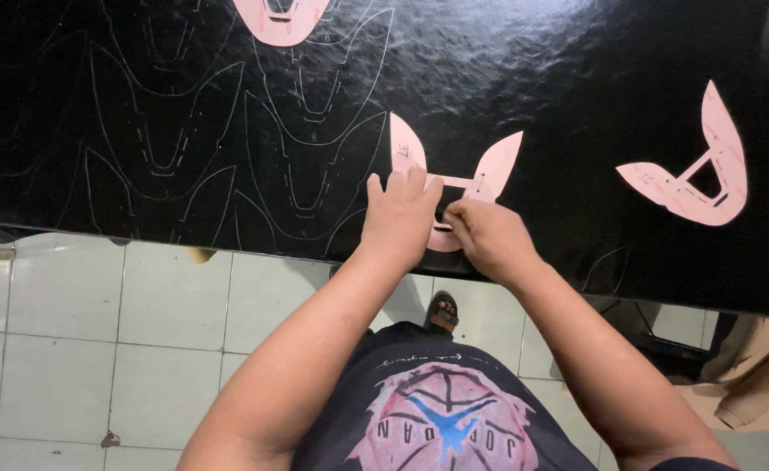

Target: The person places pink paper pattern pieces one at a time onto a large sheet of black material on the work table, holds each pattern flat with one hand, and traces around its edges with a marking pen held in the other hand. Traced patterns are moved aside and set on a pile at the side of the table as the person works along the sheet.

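A pink paper pattern piece [496, 166] with two pointed lobes lies flat on a glossy black sheet [533, 78]. My left hand [400, 218] presses flat on its left part, fingers spread over it. My right hand [485, 237] rests on the pattern's lower middle with fingers pinched together; whether it holds a marking tool is hidden. Thin traced outlines [306, 131] of the same shape cover the sheet to the left of my hands.
A second pink pattern piece [694, 179] lies on the sheet at the right, a third [281, 19] at the top edge. The sheet's near edge runs just below my hands. White floor tiles [70, 331] and a sandalled foot [443, 311] show below.
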A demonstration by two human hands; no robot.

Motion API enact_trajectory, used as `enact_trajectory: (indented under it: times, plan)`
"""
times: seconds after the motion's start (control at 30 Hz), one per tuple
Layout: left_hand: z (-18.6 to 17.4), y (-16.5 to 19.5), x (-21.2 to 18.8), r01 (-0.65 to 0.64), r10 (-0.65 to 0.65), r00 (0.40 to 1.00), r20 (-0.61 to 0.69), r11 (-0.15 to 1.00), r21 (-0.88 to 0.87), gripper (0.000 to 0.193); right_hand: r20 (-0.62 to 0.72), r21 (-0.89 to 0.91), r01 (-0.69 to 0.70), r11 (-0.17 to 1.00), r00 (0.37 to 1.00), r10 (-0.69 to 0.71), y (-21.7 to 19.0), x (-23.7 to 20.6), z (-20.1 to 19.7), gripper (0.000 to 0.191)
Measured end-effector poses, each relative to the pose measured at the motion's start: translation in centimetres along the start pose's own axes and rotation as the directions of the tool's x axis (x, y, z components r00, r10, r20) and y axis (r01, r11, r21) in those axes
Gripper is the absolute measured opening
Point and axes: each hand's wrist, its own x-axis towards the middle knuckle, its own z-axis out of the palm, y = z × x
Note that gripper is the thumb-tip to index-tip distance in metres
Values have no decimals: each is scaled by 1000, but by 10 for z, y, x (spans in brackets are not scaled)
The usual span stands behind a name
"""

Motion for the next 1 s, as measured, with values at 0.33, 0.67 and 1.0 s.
enact_trajectory:
  times: [0.33, 0.67, 1.0]
  plan:
    - [-3, 3, 3, 17, -18, 997, 73, 1000, 15, 52, -142, 312, -81, 947, 981, 130, 26, 11, 7, 19]
    - [0, 14, 13, 2, -11, 993, 119, 997, 75, 55, -227, 460, -70, 885, 955, 193, 53, 25, -7, 16]
    - [0, 17, 16, -19, -1, 989, 145, 990, 138, 55, -269, 15, 11, 1000, 963, -7, 44, 23, -17, 13]
